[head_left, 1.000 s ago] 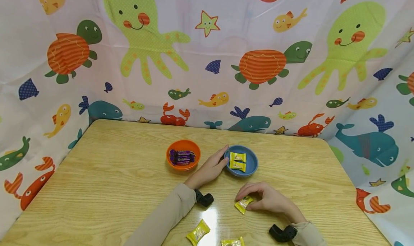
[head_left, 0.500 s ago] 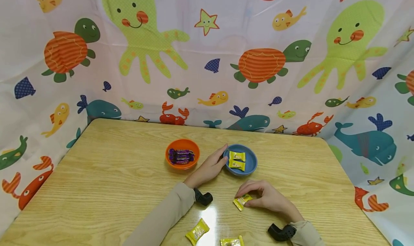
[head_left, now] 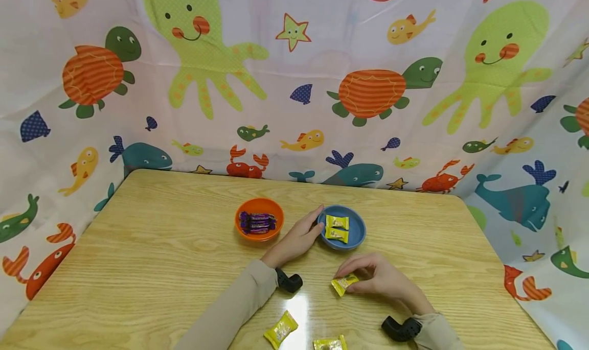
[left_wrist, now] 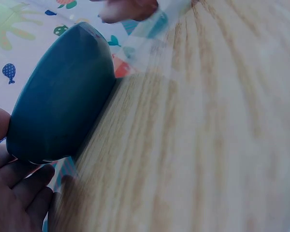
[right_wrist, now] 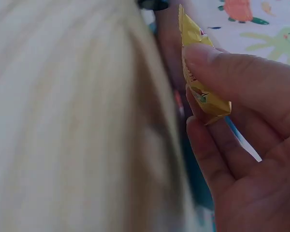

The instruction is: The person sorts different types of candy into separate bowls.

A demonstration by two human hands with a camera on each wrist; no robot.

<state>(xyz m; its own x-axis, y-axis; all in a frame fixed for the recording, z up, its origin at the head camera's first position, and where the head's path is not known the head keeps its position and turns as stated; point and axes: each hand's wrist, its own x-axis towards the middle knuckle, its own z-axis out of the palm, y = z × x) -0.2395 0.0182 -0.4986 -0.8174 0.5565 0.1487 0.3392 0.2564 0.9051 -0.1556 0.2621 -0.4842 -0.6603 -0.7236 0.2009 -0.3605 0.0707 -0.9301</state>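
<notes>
Our right hand has a yellow candy pinched just near of the blue bowl, and our left hand holds that bowl's left side. Inside we've got two yellow wrappers; the orange bowl is further left.

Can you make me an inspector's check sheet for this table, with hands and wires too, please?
Surface: wood-grain table, shiny glare near its front.
Job's things: orange bowl with purple sweets; blue bowl with two yellow sweets; two loose sweets on the table, one cut off by the picture's edge.
Clutter: nothing seen.
Hands: left hand touches blue bowl; right hand pinches another sweet.
Cables: nothing seen.
Surroundings: sea-animal cloth behind and at both sides.
</notes>
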